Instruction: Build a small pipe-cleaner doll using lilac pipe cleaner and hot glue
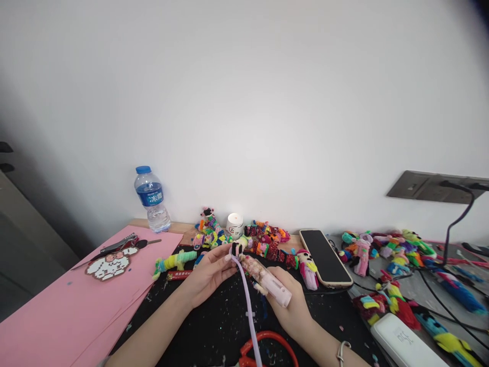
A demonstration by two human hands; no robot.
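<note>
My left hand [212,272] is closed, thumb and fingers pinching the upper end of a long lilac pipe cleaner [249,308] against a small fuzzy piece with black and pale parts. From there the pipe cleaner hangs down toward the front edge of view. In my right hand [292,300], fingers wrapped round, is a thick pink see-through stick-shaped tool [267,283]; its exact kind does not show. The tool's upper end lies close to my left fingertips and the fuzzy piece. Red-handled scissors [273,339] lie below, partly hidden by the lilac strip.
Fuzzy pipe-cleaner figures [275,252] crowd the back, near a white cup [234,225]. Left are a water bottle [152,199], pink sheets [103,300] and a pixel-pattern piece [109,265]. Right are a phone [324,257], a white power bank [405,339], more figures and black cables [445,300].
</note>
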